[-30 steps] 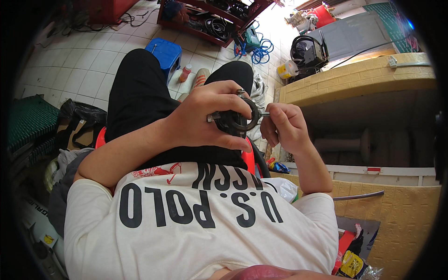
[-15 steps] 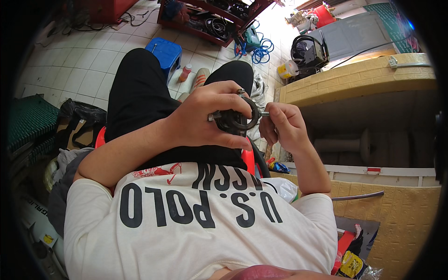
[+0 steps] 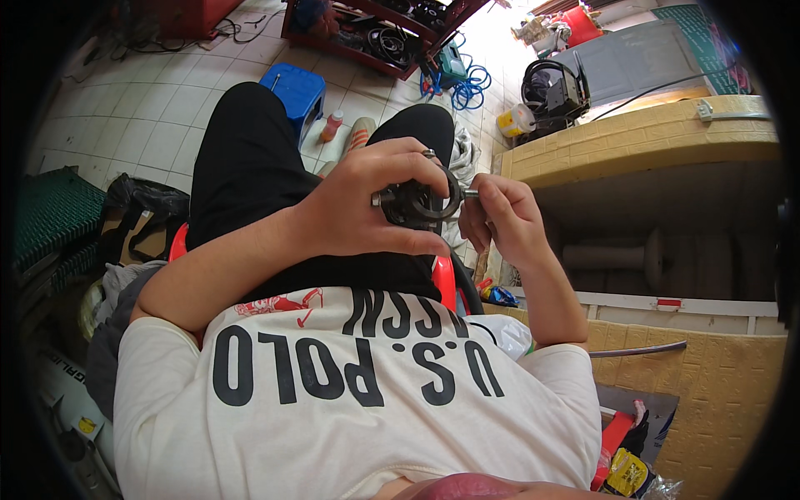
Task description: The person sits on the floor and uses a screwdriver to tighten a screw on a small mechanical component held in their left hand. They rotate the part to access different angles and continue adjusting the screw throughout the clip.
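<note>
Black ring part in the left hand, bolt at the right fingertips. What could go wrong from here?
1. The left hand holds the black ring part above the lap with no bench under it; a slip might drop it.
2. The right hand has only a fingertip pinch on the bolt, so it may slip.
3. The bottle beside the shoe could get kicked.

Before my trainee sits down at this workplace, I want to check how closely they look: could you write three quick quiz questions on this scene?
1. True or false: the left hand holds nothing.
2. Where is the small pinkish bottle? A, on a shelf; B, on the tiled floor; C, in the person's lap.
3. Fill in: the right hand pinches a silvery ____ beside the dark ring-shaped part.

Key: 1, false, it grips that part; 2, B; 3, bolt.
</note>
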Demonstrator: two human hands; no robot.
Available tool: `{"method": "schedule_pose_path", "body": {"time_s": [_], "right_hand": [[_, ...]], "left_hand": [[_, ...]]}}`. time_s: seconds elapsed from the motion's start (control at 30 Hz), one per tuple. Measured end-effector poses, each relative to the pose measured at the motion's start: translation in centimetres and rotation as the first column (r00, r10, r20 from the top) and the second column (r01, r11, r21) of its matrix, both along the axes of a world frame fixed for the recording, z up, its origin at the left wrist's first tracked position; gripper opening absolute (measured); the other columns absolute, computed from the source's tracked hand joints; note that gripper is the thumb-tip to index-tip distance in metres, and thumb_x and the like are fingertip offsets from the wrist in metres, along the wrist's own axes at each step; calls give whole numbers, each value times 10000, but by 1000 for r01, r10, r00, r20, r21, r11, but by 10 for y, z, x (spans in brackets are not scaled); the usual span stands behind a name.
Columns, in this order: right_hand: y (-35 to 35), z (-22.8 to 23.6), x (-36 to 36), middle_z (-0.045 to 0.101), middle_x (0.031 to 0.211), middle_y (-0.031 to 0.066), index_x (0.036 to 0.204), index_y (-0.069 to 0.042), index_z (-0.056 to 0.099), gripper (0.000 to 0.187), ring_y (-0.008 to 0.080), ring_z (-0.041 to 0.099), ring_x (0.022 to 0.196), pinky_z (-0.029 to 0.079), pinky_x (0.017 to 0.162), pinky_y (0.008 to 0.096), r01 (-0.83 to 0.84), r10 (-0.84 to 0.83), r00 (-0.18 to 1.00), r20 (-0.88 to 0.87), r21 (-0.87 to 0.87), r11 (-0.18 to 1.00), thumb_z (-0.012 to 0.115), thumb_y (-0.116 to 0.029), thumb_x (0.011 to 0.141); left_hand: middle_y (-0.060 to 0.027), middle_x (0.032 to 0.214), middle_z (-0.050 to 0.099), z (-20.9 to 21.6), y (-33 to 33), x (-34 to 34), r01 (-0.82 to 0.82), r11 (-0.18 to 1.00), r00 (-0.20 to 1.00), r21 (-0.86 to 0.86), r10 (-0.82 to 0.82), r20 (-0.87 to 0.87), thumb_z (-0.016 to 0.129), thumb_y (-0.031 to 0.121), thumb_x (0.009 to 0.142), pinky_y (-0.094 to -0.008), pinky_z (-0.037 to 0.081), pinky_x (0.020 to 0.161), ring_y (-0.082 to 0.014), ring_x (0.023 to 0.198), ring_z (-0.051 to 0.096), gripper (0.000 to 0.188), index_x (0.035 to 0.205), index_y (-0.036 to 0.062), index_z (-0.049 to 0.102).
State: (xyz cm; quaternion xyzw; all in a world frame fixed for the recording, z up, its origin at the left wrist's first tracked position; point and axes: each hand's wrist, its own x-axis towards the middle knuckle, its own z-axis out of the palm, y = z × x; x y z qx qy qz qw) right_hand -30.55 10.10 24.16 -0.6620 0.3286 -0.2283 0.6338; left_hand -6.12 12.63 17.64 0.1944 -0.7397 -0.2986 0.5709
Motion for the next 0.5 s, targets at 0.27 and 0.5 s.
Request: {"method": "schedule_pose_path", "body": {"time_s": [0.27,0.5], "right_hand": [[-4,-10,-2,499,587,-9,820,-57,532,380,70,479,473,394,466,232,-7,6,999,42,21,1000,491,-315,1096],[-6,-16,-3,459,542,17,830,-66,470,349,119,463,433,407,497,269,-17,18,1000,-9,9,1000,422,-268,1110]], "left_hand": [[-105,1093,652,-2,-1,0,37,998,999,57,-36,-22,942,225,690,-346,469,906,-231,977,612,521,1077,55,639],[-72,1113,613,-9,-1,0,84,977,996,196,-75,-55,936,202,713,-300,462,879,-161,977,582,522,1109,58,629]]}}
